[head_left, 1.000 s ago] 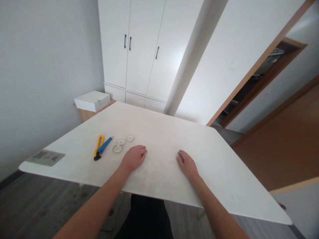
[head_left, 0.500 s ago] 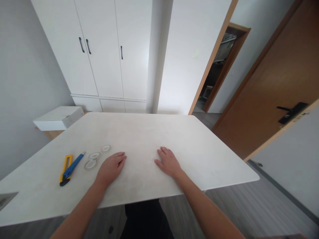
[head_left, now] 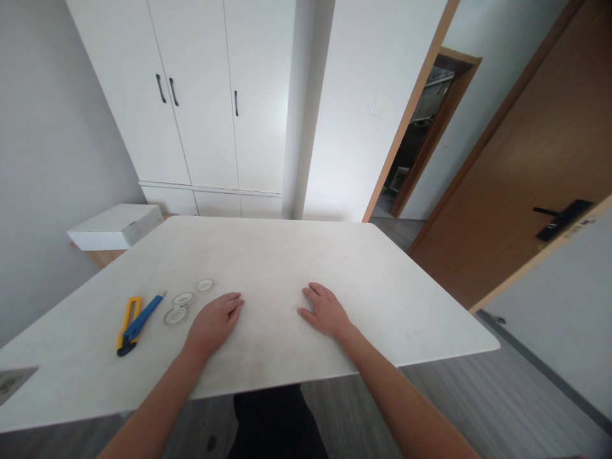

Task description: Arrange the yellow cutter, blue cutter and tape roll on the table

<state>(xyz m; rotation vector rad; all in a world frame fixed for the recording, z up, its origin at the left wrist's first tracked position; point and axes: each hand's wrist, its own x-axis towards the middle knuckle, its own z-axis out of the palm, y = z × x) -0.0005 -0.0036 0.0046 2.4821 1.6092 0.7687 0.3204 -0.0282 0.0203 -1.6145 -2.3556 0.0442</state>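
Observation:
My left hand (head_left: 213,323) rests on the white table (head_left: 268,255), fingers stretched out and holding nothing. Just left of it lie three clear rolls of tape: one roll (head_left: 205,285) apart at the back, a middle roll (head_left: 183,299), and a front roll (head_left: 176,315) touching or overlapping the middle one. Farther left, a blue utility knife (head_left: 143,318) with its tip showing lies across a yellow utility knife (head_left: 130,312). My right hand (head_left: 324,310) lies flat on the tabletop to the right, thumb apart from the fingers, with nothing in it.
A white box (head_left: 115,226) stands beyond the table's far left corner. White cabinets (head_left: 191,127) line the back. A brown door (head_left: 516,159) with a black handle is at the right. A grey plate (head_left: 14,384) is set into the table's near left edge.
The view has shifted very slightly. Both hands stay in place on the table, and the tape rolls and knives lie as before.

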